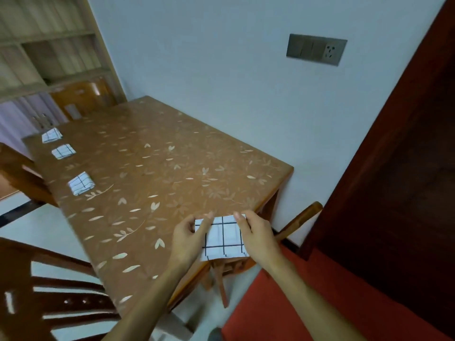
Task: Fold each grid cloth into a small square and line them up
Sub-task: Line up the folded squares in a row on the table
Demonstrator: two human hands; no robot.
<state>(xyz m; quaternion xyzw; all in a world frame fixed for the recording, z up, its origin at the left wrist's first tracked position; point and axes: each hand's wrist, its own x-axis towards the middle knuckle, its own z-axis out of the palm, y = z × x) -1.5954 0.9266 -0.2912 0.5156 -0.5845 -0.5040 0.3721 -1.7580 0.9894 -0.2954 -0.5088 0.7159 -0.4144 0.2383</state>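
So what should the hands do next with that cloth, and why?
Probably set the folded cloth down on the table, in line with the three folded cloths. The left hand and right hand hold it at the near corner, already square-ish.

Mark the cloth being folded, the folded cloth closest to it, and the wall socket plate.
cloth being folded (222, 236): head view, middle of its gridded top face.
nearest folded cloth (81, 183): head view, centre of the square.
wall socket plate (316, 49): head view, middle of the plate.
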